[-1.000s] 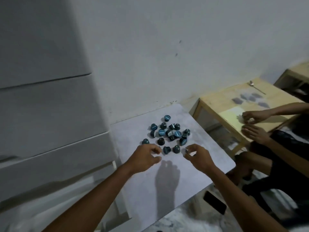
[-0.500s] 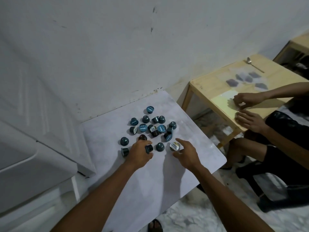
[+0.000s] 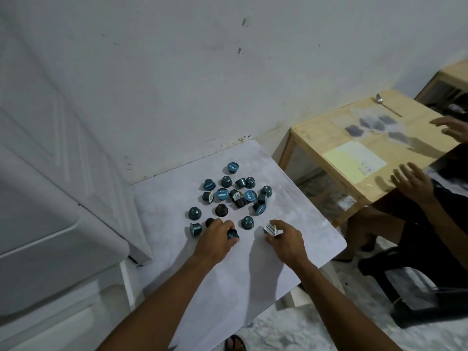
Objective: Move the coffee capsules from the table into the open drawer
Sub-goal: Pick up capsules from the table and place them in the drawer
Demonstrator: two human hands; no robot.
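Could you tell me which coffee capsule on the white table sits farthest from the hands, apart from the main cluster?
The lone capsule nearest the wall, lying with its blue printed lid showing. A gap of bare white table separates it from the cluster below.

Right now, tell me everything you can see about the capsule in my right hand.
The capsule is small and dark-bodied, with a pale foil lid bearing blue lettering, tilted so the lid faces up toward the camera. The right hand pinches it between fingertips at the near edge of the capsule cluster, low over the white table.
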